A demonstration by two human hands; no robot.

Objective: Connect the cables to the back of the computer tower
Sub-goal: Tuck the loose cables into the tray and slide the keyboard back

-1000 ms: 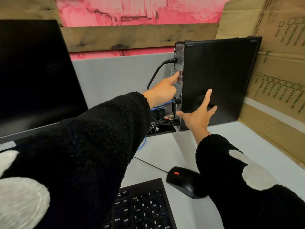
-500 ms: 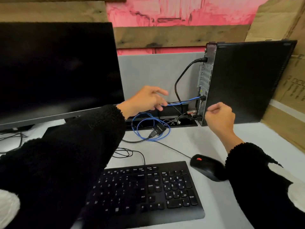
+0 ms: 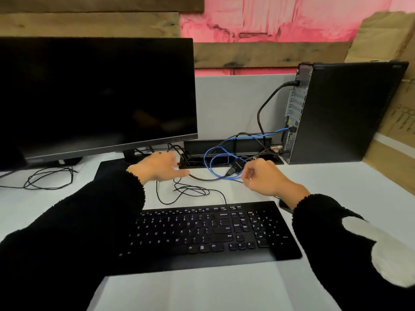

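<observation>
The black computer tower stands upright at the right rear of the desk, its back panel facing left. A black power cable is plugged in near the panel's top, and a blue cable runs from the panel's middle into loops on the desk. A black connector lies loose among those loops. My left hand hovers palm down over the desk, fingers apart, its thumb beside a black cable. My right hand is loosely curled just right of the connector, with nothing visible in it.
A dark monitor fills the left rear. A black keyboard lies in front of me. Thin black wires coil between keyboard and hands. A cable slot sits at the desk's back. Cardboard leans on the right.
Both hands have drawn back from the tower's rear panel to the desk above the keyboard. My right hand has curled shut. The view has swung left and backward.
</observation>
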